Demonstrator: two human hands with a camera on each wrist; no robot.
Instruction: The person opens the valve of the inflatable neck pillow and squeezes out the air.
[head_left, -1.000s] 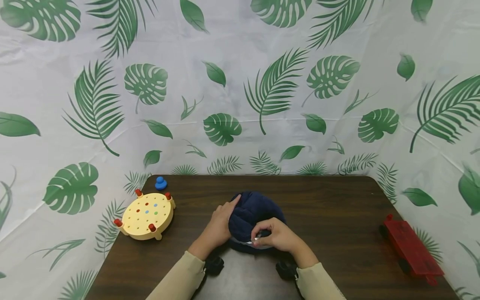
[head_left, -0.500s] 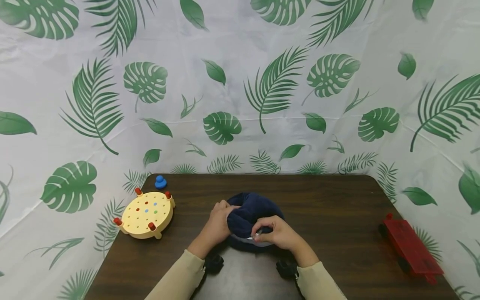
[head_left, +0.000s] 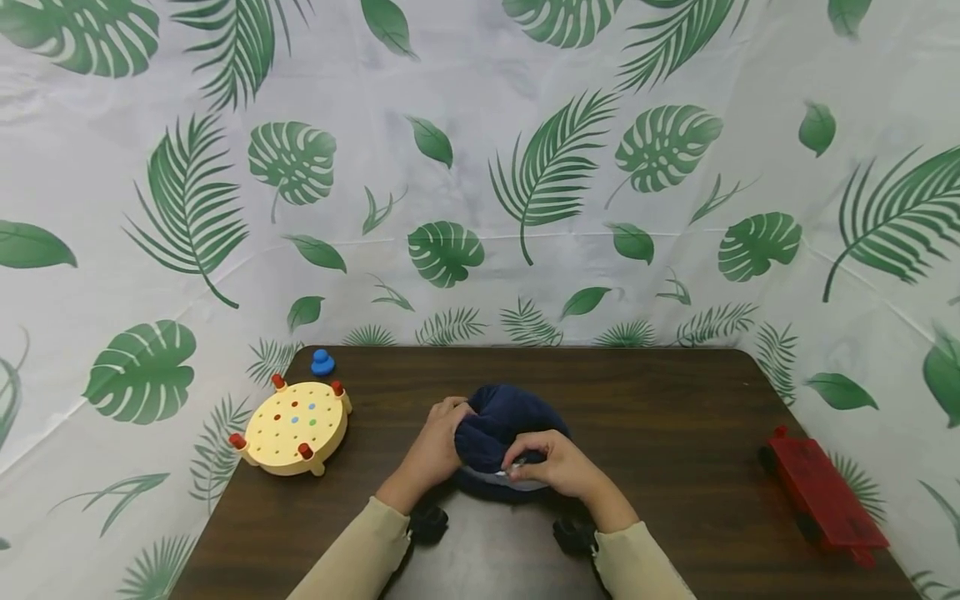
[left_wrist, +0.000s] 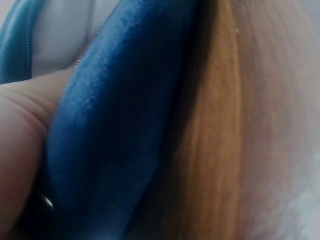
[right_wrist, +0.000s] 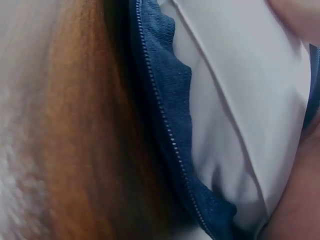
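A navy plush cushion (head_left: pixel 513 417), its cover unzipped along the near side, lies mid-table in the head view. White inner fabric (right_wrist: pixel 235 95) shows through the opening in the right wrist view, beside an open row of zipper teeth (right_wrist: pixel 167 127). My left hand (head_left: pixel 437 437) grips the cushion's left side, and its thumb (left_wrist: pixel 30 107) reaches into the opening in the left wrist view. With thumb and index finger my right hand (head_left: pixel 555 467) pinches at the zipper opening on the near side. A small pale bit shows at those fingertips, too small to tell apart.
On the left of the dark wooden table (head_left: pixel 660 417) stands a round yellow toy (head_left: pixel 296 425) with red pegs. Behind it sits a small blue knob-shaped piece (head_left: pixel 322 362). A red toy wagon (head_left: pixel 825 496) stands at the right edge. A leaf-print cloth (head_left: pixel 480 167) hangs behind.
My left hand has shifted its hold: the index finger, earlier stretched along the cushion's top, is now bent at its left side. My right hand stays almost in place, still pinching.
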